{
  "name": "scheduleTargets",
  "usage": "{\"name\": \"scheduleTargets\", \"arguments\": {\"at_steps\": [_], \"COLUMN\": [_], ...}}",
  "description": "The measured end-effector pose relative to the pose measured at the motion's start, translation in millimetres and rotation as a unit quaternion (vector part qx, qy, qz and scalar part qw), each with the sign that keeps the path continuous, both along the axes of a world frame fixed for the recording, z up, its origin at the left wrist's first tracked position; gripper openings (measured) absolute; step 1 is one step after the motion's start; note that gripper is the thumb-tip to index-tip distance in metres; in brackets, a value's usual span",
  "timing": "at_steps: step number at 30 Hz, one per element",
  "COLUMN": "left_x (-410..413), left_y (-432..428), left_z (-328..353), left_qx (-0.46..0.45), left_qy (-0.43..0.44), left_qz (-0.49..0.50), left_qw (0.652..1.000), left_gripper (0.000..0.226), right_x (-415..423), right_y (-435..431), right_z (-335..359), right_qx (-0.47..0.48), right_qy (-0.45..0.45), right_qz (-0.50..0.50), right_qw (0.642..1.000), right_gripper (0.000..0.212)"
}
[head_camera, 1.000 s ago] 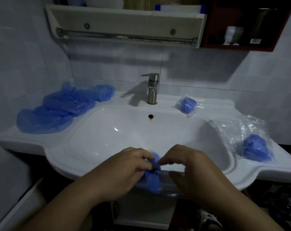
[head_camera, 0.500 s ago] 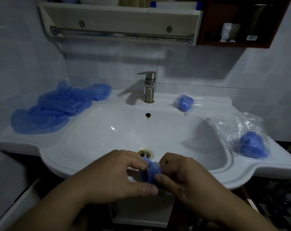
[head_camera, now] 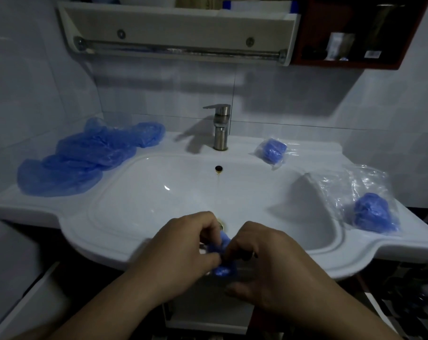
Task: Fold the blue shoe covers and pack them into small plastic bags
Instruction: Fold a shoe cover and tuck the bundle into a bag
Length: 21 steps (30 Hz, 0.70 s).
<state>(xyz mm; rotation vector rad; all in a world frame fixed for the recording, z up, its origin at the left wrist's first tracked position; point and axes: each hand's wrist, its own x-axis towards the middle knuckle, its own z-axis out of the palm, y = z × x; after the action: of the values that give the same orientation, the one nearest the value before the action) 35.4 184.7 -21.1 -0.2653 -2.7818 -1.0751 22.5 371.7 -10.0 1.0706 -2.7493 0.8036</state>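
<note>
A bunched blue shoe cover [head_camera: 223,270] sits above the sink's [head_camera: 105,244] front rim, pinched between the curled fingers of the left hand [head_camera: 183,246] and the right hand [head_camera: 269,261]. Loose covers [head_camera: 85,160] lie heaped on the counter's [head_camera: 318,153] left side, and two filled bags [head_camera: 273,149] [head_camera: 371,215] lie on its right.

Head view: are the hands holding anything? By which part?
Both hold one bunched blue shoe cover above the sink front rim: the left hand pinches its left side, the right hand its upper right edge.
</note>
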Motion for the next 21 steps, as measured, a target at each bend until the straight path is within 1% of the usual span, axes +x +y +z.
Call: {"name": "scheduleTargets", "arguments": {"at_steps": [2,4,6,8,9,10,12,14,18,21], "left_x": [-1.3,-2.1,-0.5,3.3,4.7,5.3,5.2,3.9,4.2,2.8], "left_y": [-0.8,-4.0,-7.3,-9.7,-10.6,-11.1,-9.9,-7.1,1.3,3.3], "left_z": [-1.1,1.3,7.1,14.2,16.7,17.3,16.1,13.0,7.7,2.5], "left_qx": [-0.018,-0.029,-0.018,-0.004,0.006,0.012,-0.004,-0.015,0.023,0.036], "left_qy": [0.003,-0.005,-0.023,-0.053,-0.069,-0.078,-0.065,-0.045,-0.013,0.014], "left_qz": [-0.007,-0.028,-0.074,-0.119,-0.132,-0.136,-0.126,-0.094,-0.022,-0.003], "left_qw": [1.0,0.999,0.997,0.991,0.989,0.988,0.99,0.994,0.999,0.999], "left_gripper": [0.011,0.004,0.008,0.01,0.011,0.013,0.017,0.017,0.006,0.014], "right_x": [-3.2,-3.1,-1.6,1.0,1.6,1.9,1.3,0.2,-0.5,-2.1], "right_y": [-0.5,-1.1,0.7,3.2,3.9,4.4,3.3,2.1,0.2,-1.9], "right_z": [-4.6,-4.2,1.9,5.9,6.7,6.8,5.3,4.5,2.7,-1.2], "right_qx": [0.006,0.016,0.012,-0.011,-0.013,-0.008,-0.003,-0.013,-0.038,-0.038], "right_qy": [0.016,0.012,-0.01,-0.023,-0.034,-0.044,-0.058,-0.062,-0.058,-0.023], "right_qz": [-0.003,-0.004,-0.002,-0.004,-0.012,-0.024,-0.043,-0.066,-0.114,-0.126], "right_qw": [1.0,1.0,1.0,1.0,0.999,0.999,0.997,0.996,0.991,0.991], "right_gripper": [0.031,0.021,0.006,0.023,0.026,0.024,0.02,0.019,0.02,0.026]}}
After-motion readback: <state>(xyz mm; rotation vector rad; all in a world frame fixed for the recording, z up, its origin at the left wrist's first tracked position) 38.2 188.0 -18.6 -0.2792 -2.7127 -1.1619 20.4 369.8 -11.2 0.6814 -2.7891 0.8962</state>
